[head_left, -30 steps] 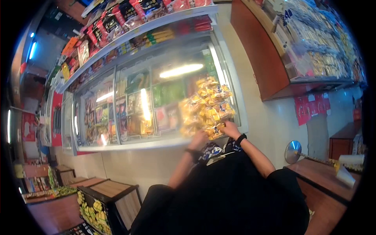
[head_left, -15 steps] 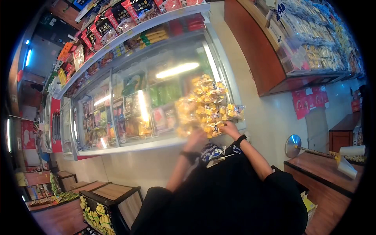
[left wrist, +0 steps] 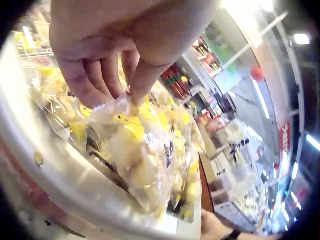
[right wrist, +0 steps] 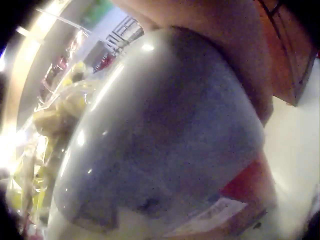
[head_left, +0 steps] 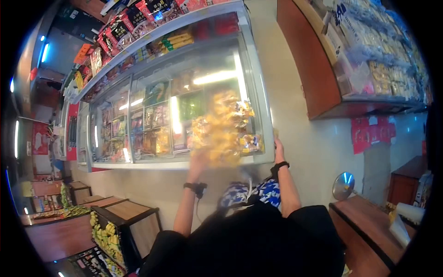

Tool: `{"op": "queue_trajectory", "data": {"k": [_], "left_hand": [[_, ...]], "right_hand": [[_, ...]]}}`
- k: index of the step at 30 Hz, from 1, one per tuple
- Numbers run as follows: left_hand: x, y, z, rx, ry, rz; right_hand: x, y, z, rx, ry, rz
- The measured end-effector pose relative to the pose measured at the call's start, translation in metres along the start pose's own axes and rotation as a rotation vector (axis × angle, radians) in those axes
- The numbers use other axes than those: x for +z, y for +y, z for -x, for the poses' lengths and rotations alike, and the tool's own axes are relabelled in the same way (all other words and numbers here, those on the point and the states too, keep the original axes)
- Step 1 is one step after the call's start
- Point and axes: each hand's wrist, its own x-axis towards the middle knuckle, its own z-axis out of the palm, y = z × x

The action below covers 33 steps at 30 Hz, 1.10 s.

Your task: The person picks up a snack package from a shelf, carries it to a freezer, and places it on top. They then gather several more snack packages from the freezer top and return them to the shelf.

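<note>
A heap of clear-and-yellow snack packs point(head_left: 224, 127) lies on the glass top at the right end of a white display freezer point(head_left: 265, 106). My left hand point(head_left: 197, 162), blurred in the head view, is at the heap's left side. In the left wrist view its thumb and fingers pinch the crinkled clear wrapper of one snack pack point(left wrist: 145, 165). One more pack point(head_left: 250, 143) lies at the heap's right. My right hand point(head_left: 279, 150) rests along the freezer's right edge, apart from the packs. The rounded grey freezer corner point(right wrist: 150, 130) fills the right wrist view and hides its fingertips.
Bagged goods point(head_left: 122, 30) line a shelf behind the freezer. To the right, a brown wooden counter point(head_left: 304, 60) carries many wrapped packs point(head_left: 380, 69). Bananas point(head_left: 108, 237) hang by a wooden stand point(head_left: 134, 217) at lower left. A round metal disc point(head_left: 344, 185) stands by a table on the right.
My right hand has left the packs and moved right to the freezer's edge. My left hand and the heap have shifted left. The single pack on the right now lies nearer the heap.
</note>
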Motion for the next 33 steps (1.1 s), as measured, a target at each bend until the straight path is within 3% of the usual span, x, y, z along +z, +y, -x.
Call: {"op": "queue_trajectory", "data": {"k": [3,5,9,12,14,18,21,24,27,30,33], "left_hand": [[-0.030,0.000,0.001,0.000,0.006,0.062],[-0.037,0.012,0.008,-0.010,0.066,0.166],[-0.056,-0.018,0.002,0.013,0.154,0.239],[-0.066,-0.029,0.007,-0.058,0.259,0.343],[-0.065,-0.021,0.011,-0.087,0.332,0.447],[-0.081,-0.071,-0.014,-0.117,0.372,0.497],[-0.093,-0.085,-0.027,-0.120,0.408,0.557],[-0.107,-0.114,-0.045,-0.193,0.396,0.618],[-0.111,-0.136,-0.050,0.020,0.414,0.515],[-0.107,-0.134,-0.038,0.093,0.450,0.538],[-0.099,-0.118,-0.019,0.167,0.560,0.495]], "right_hand": [[-0.008,-0.008,0.001,0.026,-0.090,-0.017],[-0.014,0.005,-0.009,-0.003,0.084,0.108],[-0.026,0.047,-0.061,-0.198,0.309,0.446],[-0.070,0.082,-0.112,0.098,0.171,0.562],[-0.078,0.085,-0.115,0.029,0.200,0.720],[-0.049,0.052,-0.050,-0.150,0.409,0.731],[-0.058,0.056,-0.039,-0.183,0.440,0.869],[-0.074,0.053,-0.023,0.008,0.378,0.633],[-0.087,0.040,-0.003,0.019,0.324,0.383],[-0.061,-0.013,0.038,-0.163,0.316,0.262],[0.005,-0.073,0.083,-0.415,0.164,0.457]]}}
